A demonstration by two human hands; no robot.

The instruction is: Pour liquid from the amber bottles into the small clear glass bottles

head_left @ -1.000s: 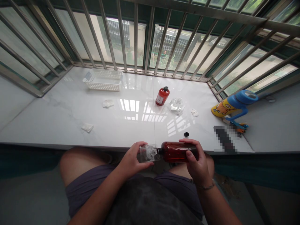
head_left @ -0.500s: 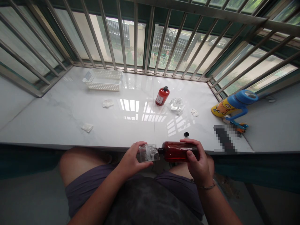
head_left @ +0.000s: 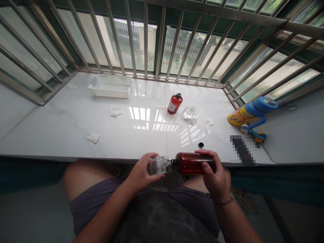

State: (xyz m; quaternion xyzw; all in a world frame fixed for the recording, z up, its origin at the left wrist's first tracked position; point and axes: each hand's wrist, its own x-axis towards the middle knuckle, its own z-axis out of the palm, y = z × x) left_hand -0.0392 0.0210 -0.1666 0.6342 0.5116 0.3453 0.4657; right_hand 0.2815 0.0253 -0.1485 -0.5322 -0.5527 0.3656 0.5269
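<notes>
My right hand point(head_left: 214, 173) is wrapped round a dark brown bottle point(head_left: 191, 163) held on its side over the near edge of the white sill point(head_left: 76, 118). Its neck points left into a small clear container point(head_left: 159, 164), which my left hand point(head_left: 141, 172) grips from below. A small black cap point(head_left: 200, 144) lies on the sill just behind the bottle.
A red bottle with a black cap point(head_left: 174, 103) stands mid-sill, beside a crumpled clear wrapper point(head_left: 190, 113). A white basket point(head_left: 110, 86) sits at the back left. White wads point(head_left: 115, 111) point(head_left: 93, 137) point(head_left: 210, 120) lie scattered. A blue and yellow jug point(head_left: 250, 114) lies at the right. Metal bars enclose the window.
</notes>
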